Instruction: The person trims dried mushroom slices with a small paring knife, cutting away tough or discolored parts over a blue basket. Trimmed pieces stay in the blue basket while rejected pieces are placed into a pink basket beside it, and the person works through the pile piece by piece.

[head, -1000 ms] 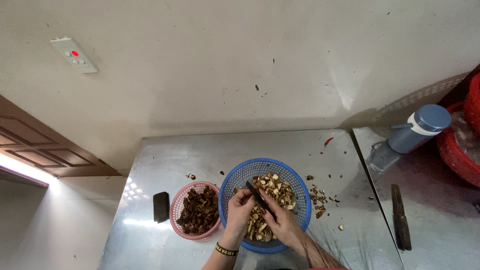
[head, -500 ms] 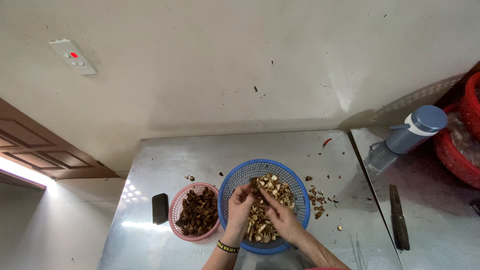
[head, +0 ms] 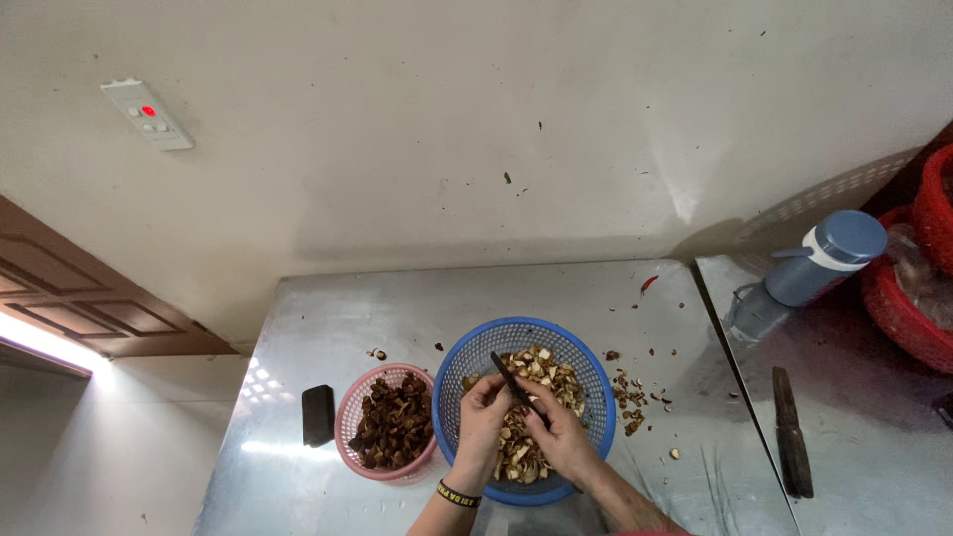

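Left to right: a dark flat block (head: 318, 414) lies on the steel table (head: 298, 318), just beside the pink basket (head: 349, 412). We read that basket as partly filled w/ dark brown pieces (head: 395, 422), heaped but not to the rim.

Next, touching it, the blue basket (head: 586, 372) holds pale cut pieces (head: 541, 367), and both our hands work over it. Our left hand (head: 482, 415), w/ a dark wristband, has fingers curled together around smth small; we can't tell what, the piece is hidden in the fist. Our right hand (head: 559, 437) is closed on the handle of a dark knife (head: 516, 382), blade pointing up-left toward the left hand's fingertips.

Progress, as a judgement: both baskets carry a fair load, so a good share of sorting or trimming looks done, but plenty of pale pieces remain. How many are already trimmed we can't say; they look alike from here.

Right of the blue basket, scraps (head: 630, 395) lie scattered on the table, and a red bit (head: 648, 284) sits near the wall. Further right, on the adjoining surface: a blue-capped bottle (head: 809, 268), a second knife (head: 789, 432), and red baskets (head: 908, 318) cut off by the frame edge, contents unclear.

Our forearms are cut off at the bottom.
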The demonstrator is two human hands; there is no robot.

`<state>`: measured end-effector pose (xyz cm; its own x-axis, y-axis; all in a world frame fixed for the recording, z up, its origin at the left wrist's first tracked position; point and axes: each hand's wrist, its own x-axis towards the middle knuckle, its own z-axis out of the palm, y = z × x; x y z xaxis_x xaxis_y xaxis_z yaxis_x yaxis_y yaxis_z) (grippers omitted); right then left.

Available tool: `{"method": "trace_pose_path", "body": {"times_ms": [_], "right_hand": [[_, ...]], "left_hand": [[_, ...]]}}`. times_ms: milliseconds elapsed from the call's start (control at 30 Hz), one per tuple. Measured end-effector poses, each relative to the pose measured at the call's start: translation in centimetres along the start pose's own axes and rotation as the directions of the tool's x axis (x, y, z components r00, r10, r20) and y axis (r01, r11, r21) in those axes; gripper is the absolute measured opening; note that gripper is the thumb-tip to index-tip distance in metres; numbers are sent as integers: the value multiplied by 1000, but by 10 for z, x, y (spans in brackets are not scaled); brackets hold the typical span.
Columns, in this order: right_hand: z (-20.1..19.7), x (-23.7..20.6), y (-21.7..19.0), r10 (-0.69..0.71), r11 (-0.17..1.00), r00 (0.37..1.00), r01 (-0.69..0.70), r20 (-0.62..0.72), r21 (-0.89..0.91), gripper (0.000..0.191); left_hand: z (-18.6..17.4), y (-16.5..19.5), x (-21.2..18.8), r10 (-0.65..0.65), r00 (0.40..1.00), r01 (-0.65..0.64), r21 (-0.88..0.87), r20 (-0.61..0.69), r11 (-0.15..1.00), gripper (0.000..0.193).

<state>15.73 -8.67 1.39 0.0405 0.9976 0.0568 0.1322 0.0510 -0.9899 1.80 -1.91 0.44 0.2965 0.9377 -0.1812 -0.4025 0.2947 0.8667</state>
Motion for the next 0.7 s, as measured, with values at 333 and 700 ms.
{"method": "trace_pose_path", "body": {"times_ms": [333,700], "right_hand": [[-26,4,-5,260,953,963,-267,-66,-146,65],[-4,-1,-32,197,941,979,-178,42,-287,58]], "left_hand": [[-17,10,9,-46,998,45,-39,-49,998,23],[-2,-1,2,81,994,-73,105,-73,992,17]]}}
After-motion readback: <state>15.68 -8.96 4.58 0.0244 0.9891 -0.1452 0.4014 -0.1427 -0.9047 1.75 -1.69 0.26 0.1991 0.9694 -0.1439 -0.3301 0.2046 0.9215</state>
